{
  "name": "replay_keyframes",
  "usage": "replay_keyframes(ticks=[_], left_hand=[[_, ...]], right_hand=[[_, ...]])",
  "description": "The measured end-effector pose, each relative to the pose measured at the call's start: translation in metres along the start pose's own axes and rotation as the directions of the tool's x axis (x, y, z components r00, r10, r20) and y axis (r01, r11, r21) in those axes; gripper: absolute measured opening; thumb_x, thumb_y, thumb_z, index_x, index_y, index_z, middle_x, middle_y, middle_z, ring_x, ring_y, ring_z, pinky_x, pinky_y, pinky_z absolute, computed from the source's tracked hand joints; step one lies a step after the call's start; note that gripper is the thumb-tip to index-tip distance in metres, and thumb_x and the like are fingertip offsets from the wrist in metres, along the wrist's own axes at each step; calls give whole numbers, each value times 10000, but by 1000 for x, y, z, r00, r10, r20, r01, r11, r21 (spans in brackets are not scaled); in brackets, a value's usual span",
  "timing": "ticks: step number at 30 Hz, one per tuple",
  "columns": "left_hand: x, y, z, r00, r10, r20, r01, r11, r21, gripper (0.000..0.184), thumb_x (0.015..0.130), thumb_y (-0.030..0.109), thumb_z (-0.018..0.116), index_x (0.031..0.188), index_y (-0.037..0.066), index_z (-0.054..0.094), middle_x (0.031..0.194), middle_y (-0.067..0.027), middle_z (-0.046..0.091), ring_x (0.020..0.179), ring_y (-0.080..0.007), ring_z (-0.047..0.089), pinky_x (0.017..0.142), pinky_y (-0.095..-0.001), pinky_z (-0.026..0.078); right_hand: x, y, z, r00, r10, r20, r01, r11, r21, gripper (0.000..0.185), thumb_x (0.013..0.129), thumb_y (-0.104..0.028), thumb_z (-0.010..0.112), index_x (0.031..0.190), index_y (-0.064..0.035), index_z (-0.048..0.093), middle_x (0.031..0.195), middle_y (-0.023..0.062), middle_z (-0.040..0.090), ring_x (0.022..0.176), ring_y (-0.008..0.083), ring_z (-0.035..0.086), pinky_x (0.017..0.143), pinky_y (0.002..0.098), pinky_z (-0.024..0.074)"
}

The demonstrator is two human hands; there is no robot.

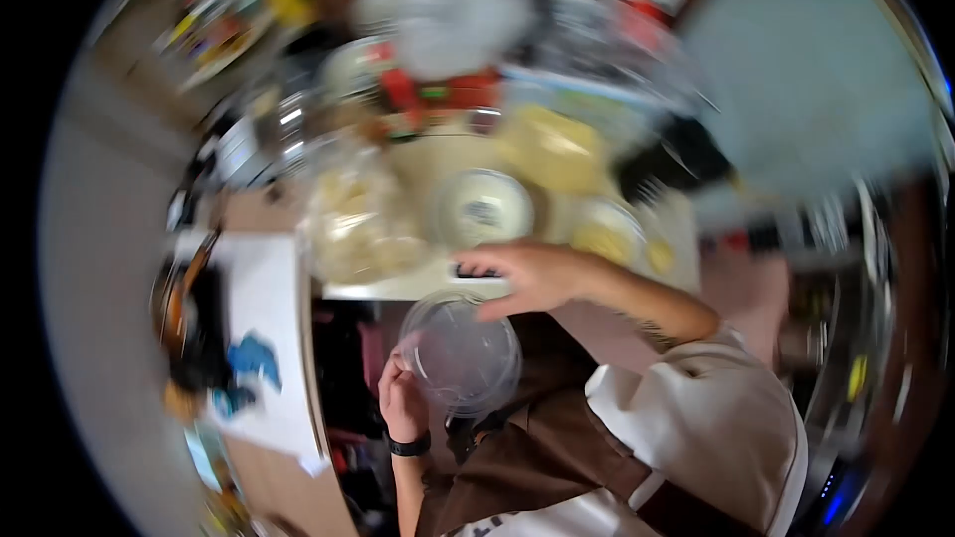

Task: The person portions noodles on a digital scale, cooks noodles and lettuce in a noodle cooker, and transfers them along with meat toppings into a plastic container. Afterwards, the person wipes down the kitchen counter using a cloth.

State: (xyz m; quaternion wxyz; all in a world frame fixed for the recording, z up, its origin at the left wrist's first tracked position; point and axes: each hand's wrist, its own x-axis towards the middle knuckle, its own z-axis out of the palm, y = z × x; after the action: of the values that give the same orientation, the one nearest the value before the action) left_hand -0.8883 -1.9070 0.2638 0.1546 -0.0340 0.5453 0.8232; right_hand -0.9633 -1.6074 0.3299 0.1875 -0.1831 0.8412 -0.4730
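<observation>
In the head view, the left hand (403, 403) pinches the clear container (463, 358) at its left side, with the fingers bent around the wall. The right hand (527, 278) is spread: its thumb is near the far rim, its other fingers are above a dark-faced object (477, 271) at the edge of the table (423, 283). Because of blur, I cannot tell if the thumb touches the rim.

The container is in front of the brown apron (557, 438), on the near side of the table, with the patterned bowl (512, 204) beyond it. It looks like thin plastic, so I judge it light, a little flexible and probably slippery if wet. A hard squeeze on the wall could bend it. The rim is probably stiffer; holding there from two opposite sides would be the safest.
</observation>
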Motion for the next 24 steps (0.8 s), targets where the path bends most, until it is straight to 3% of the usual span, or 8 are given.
replay_keyframes(ticks=[2, 7, 13, 14, 15, 17, 20, 24], left_hand=[[-12, -31, 27, 987, -61, 146, 69, 996, -51, 167, 866, 134, 452, 885, -8, 538, 1242, -145, 600, 1011, -178, 523, 936, -289, 387], [-60, -78, 124, 810, -256, 527, 229, 966, 117, 154, 928, 131, 490, 995, 12, 562, 1068, -52, 597, 992, -151, 521, 930, -272, 383], [-121, -144, 286, 569, -482, 666, 212, 869, 447, 69, 947, 73, 518, 964, 61, 584, 977, 12, 582, 886, -93, 505, 810, -225, 385], [-133, -161, 315, 549, -500, 670, 185, 855, 485, 71, 952, 70, 523, 962, 72, 593, 933, 33, 575, 836, -80, 498, 766, -215, 385], [-137, -197, 336, 525, -468, 711, 77, 858, 508, 96, 956, 44, 511, 1014, 64, 585, 988, 15, 584, 917, -102, 551, 807, -249, 452], [-162, -259, 404, 501, -487, 716, 219, 871, 439, 144, 949, 15, 509, 1076, 56, 565, 1071, -11, 581, 1013, -144, 579, 854, -308, 499], [-200, -346, 501, 527, -515, 677, 232, 853, 468, 490, 940, 19, 558, 1404, 90, 418, 1452, -128, 433, 1234, -318, 560, 918, -452, 534], [-232, -430, 605, 546, -656, 521, 565, 747, 349, 678, 954, 115, 587, 1525, 39, 230, 1445, -180, 458, 1259, -343, 529, 1046, -429, 448]], right_hand=[[-80, 4, 41, 976, 199, -91, -194, 979, 63, 630, 838, -296, 783, 1341, -10, 533, 1222, 139, 621, 1041, 239, 647, 889, 366, 524], [-285, 35, 109, 741, 471, -479, -260, 859, 442, 640, 797, -339, 813, 1270, 11, 562, 1075, 122, 609, 893, 197, 621, 778, 328, 517], [-498, 67, 132, 478, 609, -633, -95, 752, 652, 698, 784, -244, 834, 1358, -23, 504, 1053, 66, 608, 916, 151, 589, 813, 296, 494], [-532, 74, 137, 426, 650, -630, 83, 665, 742, 663, 793, -213, 823, 1349, -32, 511, 1060, 65, 611, 919, 150, 592, 817, 293, 492], [-572, 85, 142, 383, 688, -616, 269, 555, 787, 629, 802, -182, 811, 1340, -40, 519, 1066, 65, 613, 922, 150, 594, 822, 289, 489], [-662, 115, 152, 270, 756, -596, 481, 431, 764, 492, 838, -85, 754, 1279, -53, 539, 1103, 71, 623, 932, 141, 601, 822, 280, 486], [-798, 162, 161, -33, 842, -539, 567, 460, 684, 353, 855, -70, 729, 1151, -53, 538, 1031, 50, 608, 860, 112, 588, 735, 264, 490], [-940, 179, 125, -329, 780, -531, 508, 621, 597, 278, 867, -85, 721, 1031, -80, 496, 901, 13, 551, 736, 84, 541, 617, 239, 459]])
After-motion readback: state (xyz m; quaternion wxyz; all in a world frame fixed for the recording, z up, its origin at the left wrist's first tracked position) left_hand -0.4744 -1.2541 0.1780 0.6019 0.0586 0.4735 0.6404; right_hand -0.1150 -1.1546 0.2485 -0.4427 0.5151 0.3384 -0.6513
